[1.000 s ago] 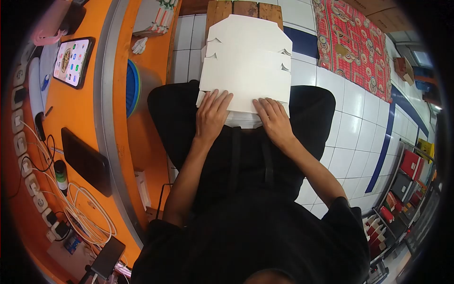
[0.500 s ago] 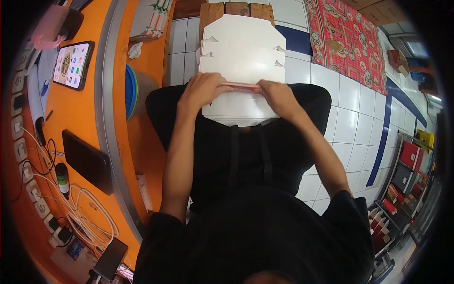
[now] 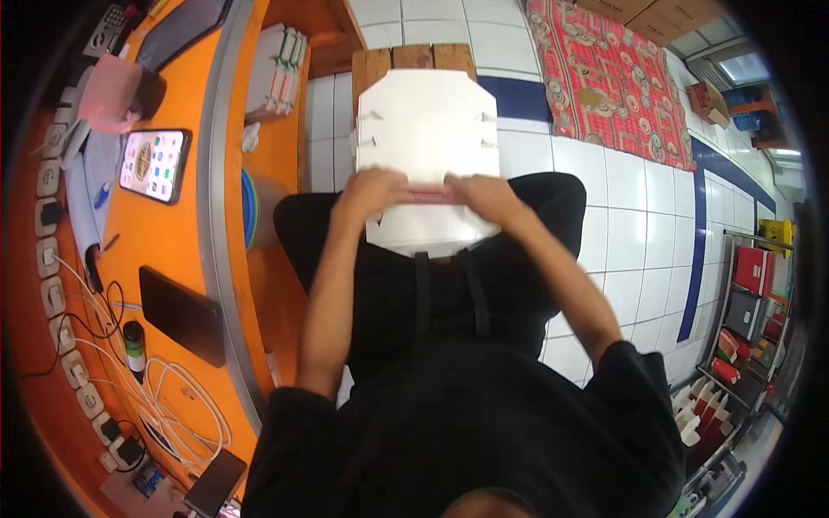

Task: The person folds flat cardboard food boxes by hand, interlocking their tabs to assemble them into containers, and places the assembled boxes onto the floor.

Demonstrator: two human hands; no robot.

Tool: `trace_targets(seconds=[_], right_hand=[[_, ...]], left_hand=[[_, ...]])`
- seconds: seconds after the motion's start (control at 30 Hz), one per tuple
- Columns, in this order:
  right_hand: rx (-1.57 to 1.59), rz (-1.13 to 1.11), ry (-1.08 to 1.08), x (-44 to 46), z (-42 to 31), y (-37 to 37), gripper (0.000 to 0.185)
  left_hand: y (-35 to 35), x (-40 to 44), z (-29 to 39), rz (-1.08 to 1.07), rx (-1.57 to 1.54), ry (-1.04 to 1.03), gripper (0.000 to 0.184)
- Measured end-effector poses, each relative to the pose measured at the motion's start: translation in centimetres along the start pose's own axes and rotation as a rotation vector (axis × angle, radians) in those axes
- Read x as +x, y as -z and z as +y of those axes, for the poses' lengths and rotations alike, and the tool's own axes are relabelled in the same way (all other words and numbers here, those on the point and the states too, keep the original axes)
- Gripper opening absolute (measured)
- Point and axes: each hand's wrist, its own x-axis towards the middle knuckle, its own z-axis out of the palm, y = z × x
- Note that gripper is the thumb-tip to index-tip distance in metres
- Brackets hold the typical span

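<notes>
A white cardboard box blank (image 3: pixel 427 121) with cut corners and small slits along both sides lies flat in front of me, over my lap and a wooden bench (image 3: pixel 414 57). Across its nearer part, a narrow folded panel (image 3: pixel 429 194) stands up and shows a reddish printed face. At the panel's left end, my left hand (image 3: pixel 371 194) is closed on it. My right hand (image 3: pixel 485 198) pinches the right end the same way. Both thumbs point inward. Fingertips behind the panel are hidden, and the hands are slightly blurred.
On the left, an orange counter (image 3: pixel 186 237) carries a lit phone (image 3: pixel 155 164), a dark tablet-like device (image 3: pixel 181 312) and tangled white cables (image 3: pixel 177 401). Below its edge sits a blue-rimmed bin (image 3: pixel 249 209). A red patterned mat (image 3: pixel 604 86) covers floor tiles at right.
The whole view has shifted, so the cardboard and hands sit lower in it. My hands are slightly closer together, and the panel's reddish face shows more than before.
</notes>
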Motion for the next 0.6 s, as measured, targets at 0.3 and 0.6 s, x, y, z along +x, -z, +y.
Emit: trace_targets(seconds=[0.3,0.6], right_hand=[[0.074,0.643,-0.141,-12.2,-4.9,-4.6,0.039],[1.625,0.143,-0.855,-9.0,2.3,-7.7,0.045]], left_hand=[[-7.6,-12.3,8.8,0.693,-0.068,0.211,0.051],[-7.6,-11.4,0.9,0.125,-1.142,0.848,0.051]])
